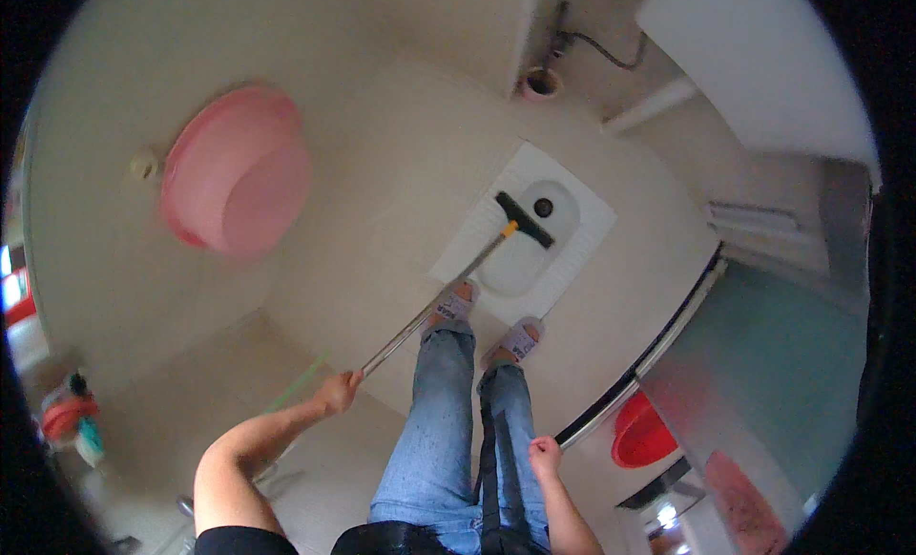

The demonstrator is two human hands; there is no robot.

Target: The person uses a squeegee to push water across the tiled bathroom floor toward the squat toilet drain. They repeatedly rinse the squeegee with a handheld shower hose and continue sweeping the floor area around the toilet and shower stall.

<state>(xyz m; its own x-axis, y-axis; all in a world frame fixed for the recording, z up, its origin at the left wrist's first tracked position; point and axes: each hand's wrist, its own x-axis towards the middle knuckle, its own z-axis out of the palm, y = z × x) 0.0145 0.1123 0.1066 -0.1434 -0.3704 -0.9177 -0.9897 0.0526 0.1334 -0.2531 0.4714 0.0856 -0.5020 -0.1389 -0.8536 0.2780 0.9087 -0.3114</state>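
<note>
My left hand (pixel 340 392) grips the end of a metal pole (pixel 422 313). A yellow joint links the pole to a dark, wide floor squeegee or brush head (pixel 524 220); which of the two I cannot tell. The head lies over the bowl of a white squat toilet (pixel 517 265), beside its round dark drain hole (pixel 543 207). My right hand (pixel 545 455) is curled into a fist near my right thigh, with nothing visible in it. Both my slippered feet (pixel 521 340) stand at the near end of the toilet.
A pink plastic basin (pixel 240 172) hangs on the left wall. At the right, a dark-edged threshold (pixel 644 362) borders a glass panel (pixel 773 340), with a red basin (pixel 640 430) beyond. A pipe enters a floor collar (pixel 540 85) at the top. A white cabinet (pixel 766 61) juts out upper right.
</note>
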